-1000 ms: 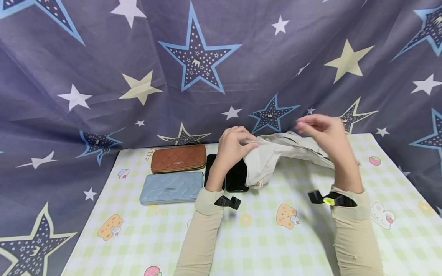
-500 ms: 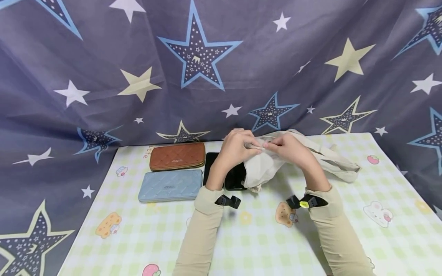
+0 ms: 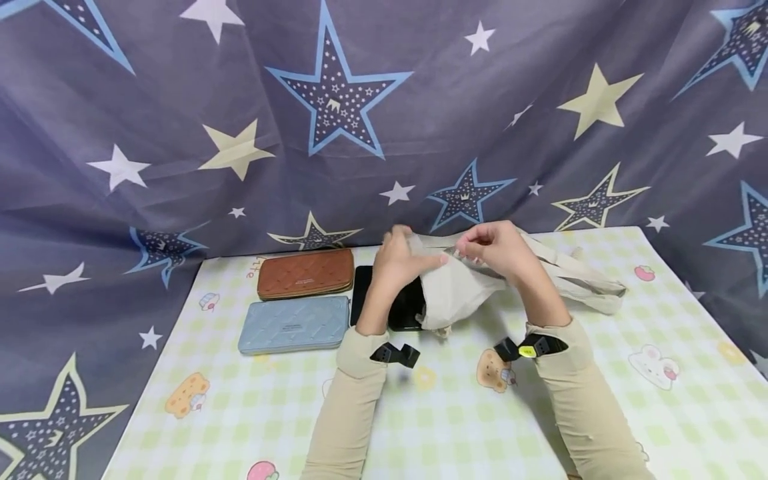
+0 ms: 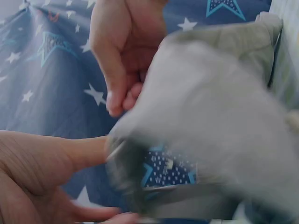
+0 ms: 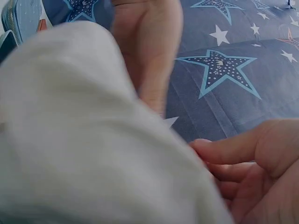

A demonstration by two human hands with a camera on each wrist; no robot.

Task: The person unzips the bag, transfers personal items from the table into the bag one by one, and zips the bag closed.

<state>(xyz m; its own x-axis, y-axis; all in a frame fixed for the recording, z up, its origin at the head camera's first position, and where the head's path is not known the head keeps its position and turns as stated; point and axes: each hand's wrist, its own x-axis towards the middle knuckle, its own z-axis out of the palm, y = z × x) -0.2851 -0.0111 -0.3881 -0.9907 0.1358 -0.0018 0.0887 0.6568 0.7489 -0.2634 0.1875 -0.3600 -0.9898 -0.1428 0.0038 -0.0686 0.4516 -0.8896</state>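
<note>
A cream cloth tote bag (image 3: 459, 293) is raised at its mouth end at the back of the table, its straps trailing right. My left hand (image 3: 396, 263) is at the left of the mouth, thumb stretched along the near rim and fingers at the far side. The left wrist view shows the spread thumb and fingers (image 4: 84, 154) with the bag's mouth gaping between them. At the near rim, my right hand (image 3: 495, 247) pinches the cloth between thumb and fingers; the right wrist view has this pinch (image 5: 205, 149) at the cloth's edge. The bag's inside is mostly hidden.
Left of the bag lie two black phone-like slabs (image 3: 407, 310), partly covered by my left hand and the bag. Further left, a brown quilted wallet (image 3: 306, 272) lies behind a light blue one (image 3: 294, 325). A star-patterned curtain (image 3: 240, 193) hangs right behind the table.
My right hand came in from the right to the bag's rim and now pinches it. My left hand went from pinching the rim to spread fingers, and the mouth has parted.
</note>
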